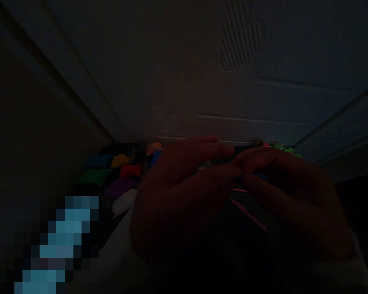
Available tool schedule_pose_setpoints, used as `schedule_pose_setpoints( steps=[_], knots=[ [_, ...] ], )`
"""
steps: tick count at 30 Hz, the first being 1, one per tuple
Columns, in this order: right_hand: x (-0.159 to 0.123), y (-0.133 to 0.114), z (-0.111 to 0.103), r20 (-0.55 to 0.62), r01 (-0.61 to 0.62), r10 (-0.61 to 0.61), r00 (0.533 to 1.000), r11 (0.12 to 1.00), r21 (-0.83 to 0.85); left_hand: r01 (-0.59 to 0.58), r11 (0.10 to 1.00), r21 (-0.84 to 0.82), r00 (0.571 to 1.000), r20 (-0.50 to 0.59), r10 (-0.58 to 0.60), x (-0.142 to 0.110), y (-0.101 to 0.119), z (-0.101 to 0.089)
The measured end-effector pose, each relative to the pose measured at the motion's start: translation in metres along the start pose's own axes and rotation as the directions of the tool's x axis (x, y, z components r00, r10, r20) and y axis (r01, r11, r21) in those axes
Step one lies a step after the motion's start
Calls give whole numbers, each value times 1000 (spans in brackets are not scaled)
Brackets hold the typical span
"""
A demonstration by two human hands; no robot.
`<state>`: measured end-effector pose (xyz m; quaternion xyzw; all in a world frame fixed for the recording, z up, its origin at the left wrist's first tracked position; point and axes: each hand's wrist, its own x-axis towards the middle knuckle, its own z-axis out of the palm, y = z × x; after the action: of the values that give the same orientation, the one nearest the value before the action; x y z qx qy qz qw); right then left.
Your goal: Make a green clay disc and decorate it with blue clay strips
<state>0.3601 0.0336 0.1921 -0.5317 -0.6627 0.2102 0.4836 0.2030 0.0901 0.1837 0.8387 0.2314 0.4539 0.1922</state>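
Note:
The picture is very dark. My right hand (297, 196) pinches a small blue piece (259, 177), which looks like modelling clay, between thumb and fingers. My left hand (184, 183) meets it from the other side; its thumb and fingertips close at the left end of the same blue piece. Most of that piece is hidden by the fingers. Something small and shiny, perhaps a ring, shows at the left hand's fingers (204, 165). Below the hands lies a thin pink stick (248, 214) with a pointed end, and a second pink strip (240, 190) lies just above it.
Soft-looking coloured packs lie at the left: green (93, 176), yellow (119, 160), red (130, 170), purple (120, 188) and white (124, 202). Bright green pieces (288, 150) lie behind the right hand. A pale panel (184, 81) with embossed hearts rises at the back.

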Motion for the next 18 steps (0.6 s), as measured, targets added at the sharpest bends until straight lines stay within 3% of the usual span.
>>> schedule_pose_setpoints(
  steps=[6, 13, 18],
  knots=[
    [-1, 0, -1, -2, -9, 9, 1000, 1000, -3, 12, 999, -33, 1000, -16, -13, -1, -2, 0],
    [-2, 1, -1, 0, -33, 33, 999, 998, -49, 181, 963, -202, 982, 92, -165, -3, -8, -2],
    [-1, 0, -2, 32, 1, 3, 999, 994, -108, 203, 959, -199, 977, 109, -184, 0, -11, -2]
  ],
)
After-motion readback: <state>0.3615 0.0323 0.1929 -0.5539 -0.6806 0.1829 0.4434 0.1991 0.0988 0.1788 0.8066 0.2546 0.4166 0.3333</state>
